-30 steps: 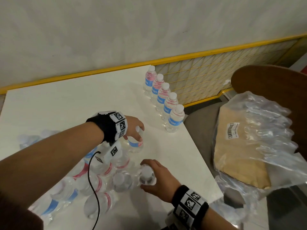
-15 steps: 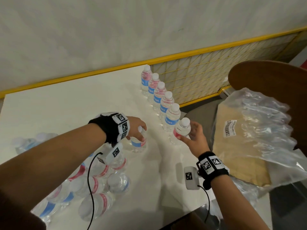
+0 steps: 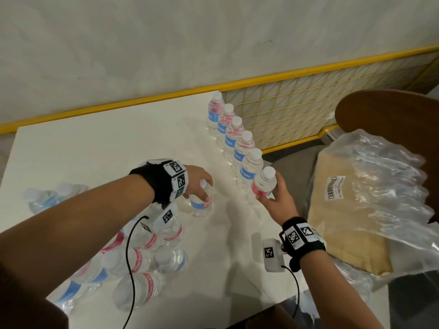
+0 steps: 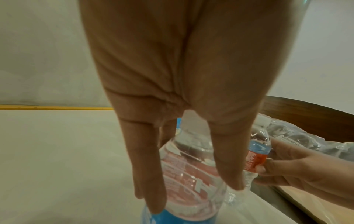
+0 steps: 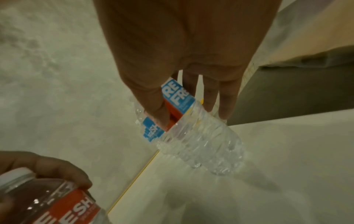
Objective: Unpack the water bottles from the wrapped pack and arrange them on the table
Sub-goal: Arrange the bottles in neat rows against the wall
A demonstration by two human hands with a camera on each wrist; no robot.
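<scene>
Several clear water bottles [image 3: 234, 136] with red and blue labels stand in a row along the white table's [image 3: 95, 148] right edge. My right hand [image 3: 273, 195] grips another bottle [image 3: 263, 184] by its label at the near end of that row; in the right wrist view this bottle [image 5: 191, 128] tilts just over the tabletop. My left hand [image 3: 202, 186] grips the top of an upright bottle [image 3: 200, 205] mid-table, its fingers [image 4: 149, 174] running down the bottle [image 4: 191, 174]. A heap of bottles [image 3: 142, 257] lies below my left forearm.
Two more bottles [image 3: 47, 195] lie at the table's far left. Right of the table, a brown chair [image 3: 392, 110] holds crumpled clear wrap [image 3: 380, 186] and a cardboard sheet [image 3: 344, 233]. A yellow mesh barrier [image 3: 297, 110] runs behind the row.
My right hand carried a bottle from beside the heap at the table's front up to the near end of the row. My left hand stayed on its bottle.
</scene>
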